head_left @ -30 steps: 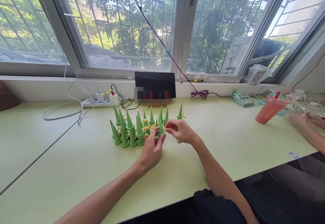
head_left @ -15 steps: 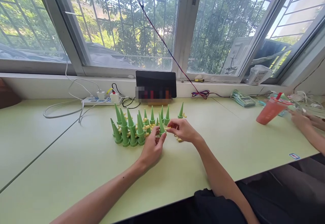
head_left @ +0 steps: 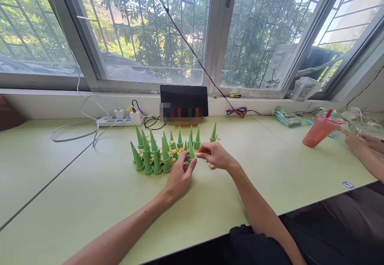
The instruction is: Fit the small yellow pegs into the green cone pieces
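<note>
Several green plastic cones (head_left: 156,153) stand upright in a cluster on the pale green table (head_left: 90,193), with small yellow pieces (head_left: 177,151) scattered among them. My left hand (head_left: 179,177) is closed around the base of one green cone (head_left: 191,151) at the cluster's near right. My right hand (head_left: 215,155) pinches a small yellow piece (head_left: 198,153) right beside that cone. One cone (head_left: 213,132) stands apart just behind my right hand.
A dark tablet (head_left: 184,101) leans against the sill behind the cones. A power strip (head_left: 120,119) with cables lies to the left. At the right, another person's hand (head_left: 357,141) is near a red drink cup (head_left: 320,130).
My hands stayed at the cone; the right hand's pinched yellow piece shifted slightly against it. The other person's hand moved a little by the cup.
</note>
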